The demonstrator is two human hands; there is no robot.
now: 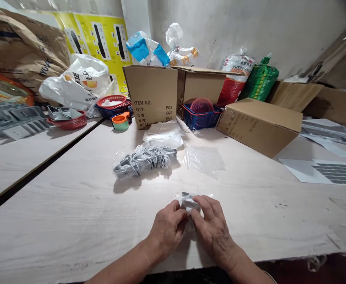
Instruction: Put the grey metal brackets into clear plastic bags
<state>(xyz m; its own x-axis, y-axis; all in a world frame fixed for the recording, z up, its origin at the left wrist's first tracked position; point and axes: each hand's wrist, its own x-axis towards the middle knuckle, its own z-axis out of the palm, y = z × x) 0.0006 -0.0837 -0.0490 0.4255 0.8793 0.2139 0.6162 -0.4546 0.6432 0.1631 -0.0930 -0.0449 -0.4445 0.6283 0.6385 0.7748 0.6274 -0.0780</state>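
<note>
Between my two hands, near the table's front, is a small grey metal part in a clear plastic bag (188,202). My left hand (167,223) pinches the bag's near left edge between thumb and fingers. My right hand (212,225) is curled over its right side, thumb in front and fingers on top. Farther back lies a row of bagged grey parts (145,161), packed close together. To the right of that row, flat empty plastic bags (205,159) lie on the table, and a stack of clear bags (164,134) sits behind.
A cardboard box (151,92) stands at the back, with a blue basket (201,116) beside it. Another carton (258,126) lies at the right. Grey metal brackets (16,122), a red basket (69,120) and a tape roll (120,122) are at the left. A dark gap (39,167) splits the tabletop.
</note>
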